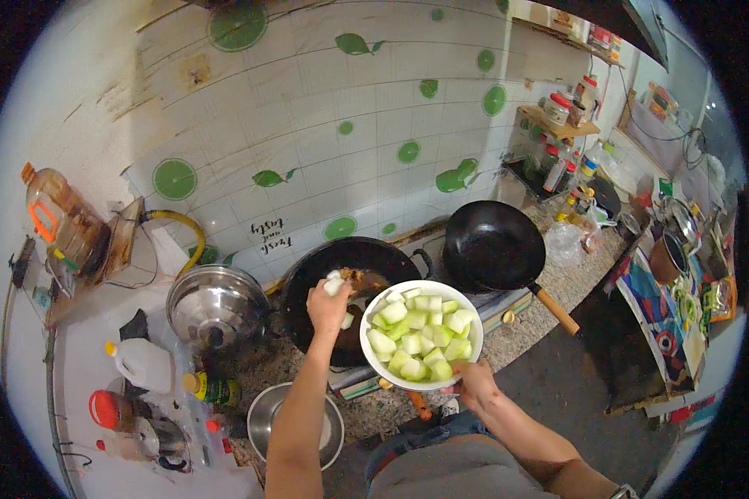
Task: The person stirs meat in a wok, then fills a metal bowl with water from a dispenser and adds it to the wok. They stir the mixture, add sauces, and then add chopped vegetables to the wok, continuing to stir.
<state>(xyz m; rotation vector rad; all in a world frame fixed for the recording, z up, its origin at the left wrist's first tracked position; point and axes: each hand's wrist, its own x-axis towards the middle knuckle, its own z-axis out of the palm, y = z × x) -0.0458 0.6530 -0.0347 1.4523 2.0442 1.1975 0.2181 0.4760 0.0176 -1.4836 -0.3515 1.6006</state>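
Observation:
My right hand [474, 382] grips the lower right rim of a white bowl [369, 362] heaped with chunks of pale green peeled gourd or melon [417, 337]. The bowl is held just to the right of and partly over a large black wok [303, 280] on the stove. Over the wok, my left hand [329, 305] holds a few pale chunks [334, 284] between its fingers. Brown cooked food [365, 279] lies in the wok, and a pale chunk [347, 320] shows beside my left wrist. What lies under the bowl is hidden.
A second black wok [496, 243] with a wooden handle [555, 309] sits on the right burner. To the left are a steel pot [217, 305], a steel basin [334, 436] and a white jug [143, 365]. Bottles and jars [558, 168] crowd the back right corner.

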